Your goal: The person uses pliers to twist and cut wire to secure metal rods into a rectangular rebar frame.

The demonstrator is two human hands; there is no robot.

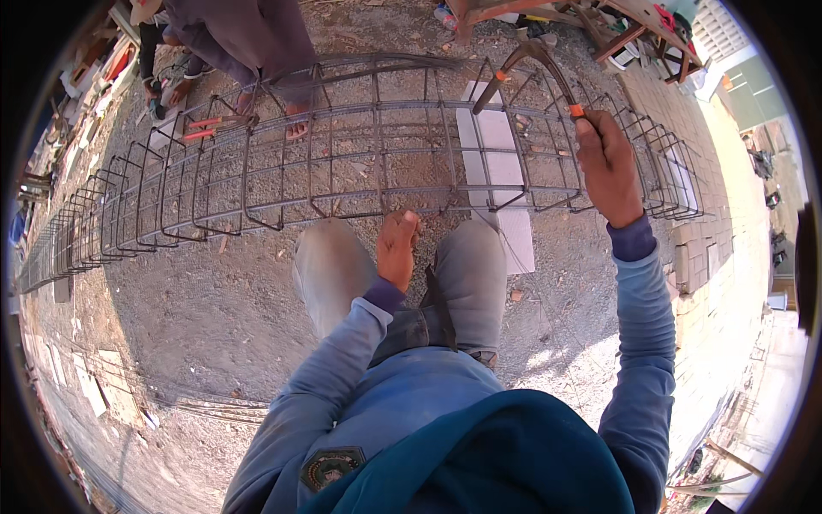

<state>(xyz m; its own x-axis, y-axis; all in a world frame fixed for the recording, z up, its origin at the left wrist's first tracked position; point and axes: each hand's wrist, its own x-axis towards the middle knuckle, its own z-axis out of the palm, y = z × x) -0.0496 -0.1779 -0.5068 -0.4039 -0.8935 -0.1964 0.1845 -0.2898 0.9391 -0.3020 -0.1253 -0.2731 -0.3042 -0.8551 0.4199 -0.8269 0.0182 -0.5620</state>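
Observation:
A long rebar cage (383,154) of steel bars and square stirrups stretches across in front of my knees. My right hand (610,167) is raised over its right part, closed round one handle of a pair of pincers (556,75) with orange bands. The tool's handles are spread apart, and the other one points down at the cage's top bars. Close to the near lower bar, between my knees, my left hand (396,248) is closed with the thumb up. Whatever its curled fingers hold is hidden. Beneath the cage lies a white slab (516,240).
Another person (248,38) stands beyond the cage at upper left, feet close to it. Red-handled pincers (204,128) and a bundle of thin wire (368,62) rest on the cage. A wooden trestle (625,43) stands far right; paving blocks (689,257) lie at right.

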